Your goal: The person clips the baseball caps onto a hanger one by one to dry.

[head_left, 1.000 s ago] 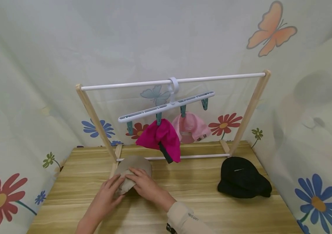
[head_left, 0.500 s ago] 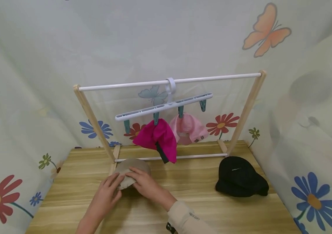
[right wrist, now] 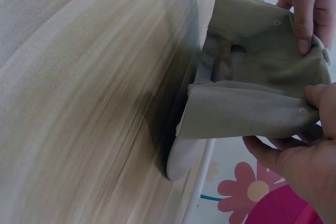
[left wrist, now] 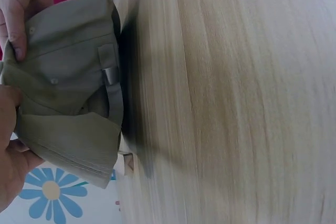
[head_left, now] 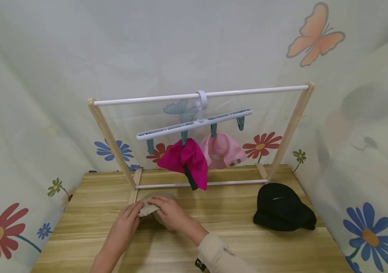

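Near the rack's left foot, both hands hold a beige baseball cap [head_left: 147,209] by its top, just above the table. My left hand [head_left: 128,220] pinches one side of the crown and my right hand [head_left: 171,213] pinches the other. In the left wrist view the cap [left wrist: 68,72] appears creased inward, its back strap and metal buckle [left wrist: 110,75] toward the tabletop. The right wrist view shows the brim [right wrist: 185,157] low under the folded crown, with the thumbs on the cloth. The fingers partly cover the cap in the head view.
A wooden rack with a white rod [head_left: 255,91] carries a clip hanger [head_left: 194,124]. Its green clips hold a magenta cap [head_left: 188,161] and a pink cap [head_left: 223,149]; the two outer clips [head_left: 150,146] hang without caps. A black cap [head_left: 283,208] lies on the table [head_left: 235,242] at right.
The beige cap's crown has been squeezed and folded between my hands, and less of it shows. The hands have drawn slightly closer together. The hanging caps and black cap stay in place.
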Available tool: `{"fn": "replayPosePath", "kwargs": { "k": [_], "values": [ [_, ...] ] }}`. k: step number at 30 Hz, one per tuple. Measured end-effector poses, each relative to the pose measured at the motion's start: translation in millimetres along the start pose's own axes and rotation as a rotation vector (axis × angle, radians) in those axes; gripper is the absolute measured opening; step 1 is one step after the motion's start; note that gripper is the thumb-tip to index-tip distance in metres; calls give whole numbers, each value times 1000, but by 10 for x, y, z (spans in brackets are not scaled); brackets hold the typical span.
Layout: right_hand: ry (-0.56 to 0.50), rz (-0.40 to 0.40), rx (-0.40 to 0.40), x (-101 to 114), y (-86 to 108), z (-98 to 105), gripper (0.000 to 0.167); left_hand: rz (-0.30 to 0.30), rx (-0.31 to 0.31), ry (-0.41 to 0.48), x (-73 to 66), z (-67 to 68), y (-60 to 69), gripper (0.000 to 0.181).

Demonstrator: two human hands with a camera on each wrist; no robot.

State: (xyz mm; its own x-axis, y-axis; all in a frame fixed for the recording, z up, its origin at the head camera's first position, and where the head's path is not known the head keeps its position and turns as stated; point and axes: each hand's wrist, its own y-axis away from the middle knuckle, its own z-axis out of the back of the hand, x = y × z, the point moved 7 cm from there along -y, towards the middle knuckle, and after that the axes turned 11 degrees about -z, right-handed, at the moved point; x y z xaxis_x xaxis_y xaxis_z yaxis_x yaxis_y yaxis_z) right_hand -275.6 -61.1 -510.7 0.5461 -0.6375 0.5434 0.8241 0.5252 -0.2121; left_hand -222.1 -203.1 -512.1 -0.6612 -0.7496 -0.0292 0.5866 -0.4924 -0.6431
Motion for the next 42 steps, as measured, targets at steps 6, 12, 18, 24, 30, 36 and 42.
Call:
{"fn": "replayPosePath", "kwargs": {
  "k": [6,12,18,24,30,36,42],
  "values": [
    [2,6,-1,9,14,42,37,7,-9,-16,-11,9,-24,56],
    [-17,12,0,-27,13,64,39,6,-14,-47,-25,5,-33,57],
    [-35,26,-3,-60,13,97,41,-11,-26,-50,-34,0,-52,54],
    [-94,7,5,-77,9,126,38,-17,-47,-51,-37,7,-85,53],
    [-112,8,-19,-70,8,155,36,10,-43,-50,-27,9,-116,53],
    [-144,35,-45,-61,2,202,34,-14,-65,-45,-34,29,-179,51],
    [-155,38,-53,-63,10,233,32,-19,-58,-50,-50,44,-224,50]
  ]
}}
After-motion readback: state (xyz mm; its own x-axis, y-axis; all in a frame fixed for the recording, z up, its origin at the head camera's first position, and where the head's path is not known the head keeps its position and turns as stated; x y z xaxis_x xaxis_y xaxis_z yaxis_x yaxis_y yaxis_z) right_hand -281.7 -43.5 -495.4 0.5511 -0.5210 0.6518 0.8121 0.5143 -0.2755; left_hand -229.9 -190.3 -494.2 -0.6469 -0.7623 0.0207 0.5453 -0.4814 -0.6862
